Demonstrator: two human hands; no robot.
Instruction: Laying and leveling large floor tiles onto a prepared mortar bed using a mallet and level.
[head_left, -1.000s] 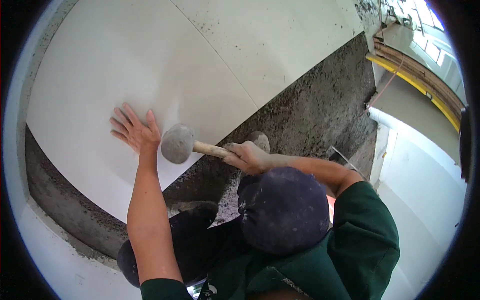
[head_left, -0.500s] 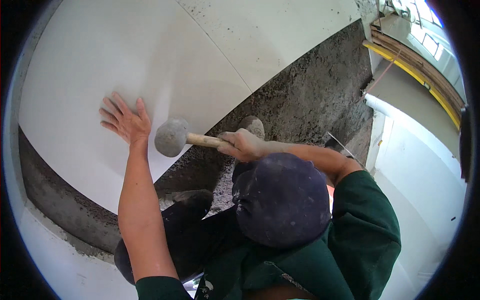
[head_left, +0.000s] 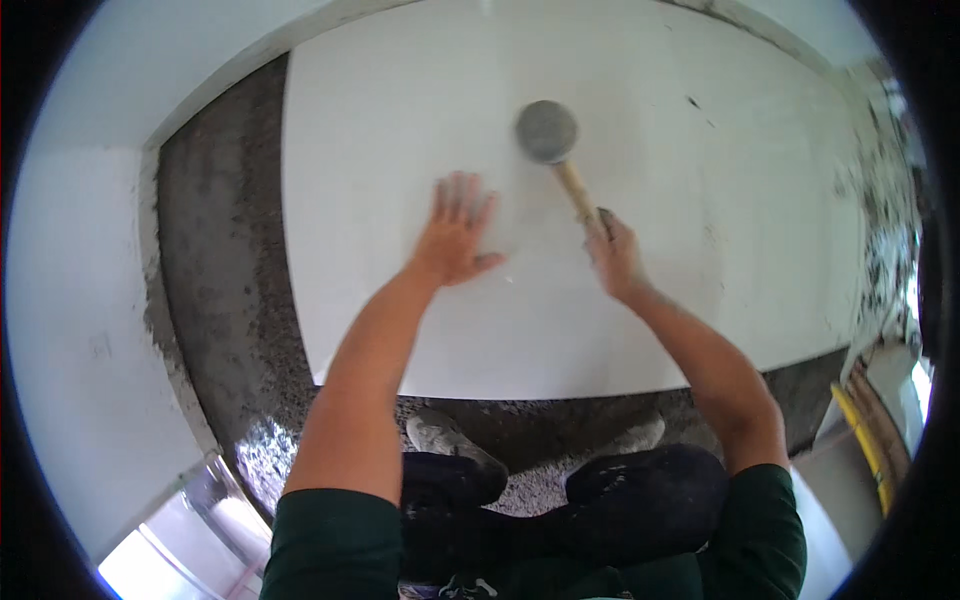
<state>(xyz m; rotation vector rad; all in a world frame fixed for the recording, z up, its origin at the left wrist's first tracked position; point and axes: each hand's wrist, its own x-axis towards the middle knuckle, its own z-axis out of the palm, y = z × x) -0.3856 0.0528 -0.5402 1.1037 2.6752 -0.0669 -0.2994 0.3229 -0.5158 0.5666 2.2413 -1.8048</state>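
Observation:
A large pale floor tile point(head_left: 560, 340) lies in front of my knees. My left hand point(head_left: 452, 245) rests on it, fingers spread and palm down. Fingers wrapped round the wooden handle, my right hand point(head_left: 615, 258) holds a mallet point(head_left: 547, 132). The mallet's rounded grey head is a little blurred and sits over the tile, ahead and to the right of my left fingertips. Whether that head touches the surface I cannot tell.
Dark, rough mortar point(head_left: 215, 240) runs along the tile's left side and under its near edge. A white wall point(head_left: 75, 330) borders it on the left. My dusty shoes point(head_left: 445, 437) stand at the near edge. A yellow bar point(head_left: 862, 445) lies at the right.
The view has turned and now faces the tile squarely. The mallet has swung from near the tile's edge to over its surface. My left hand stays spread on the tile.

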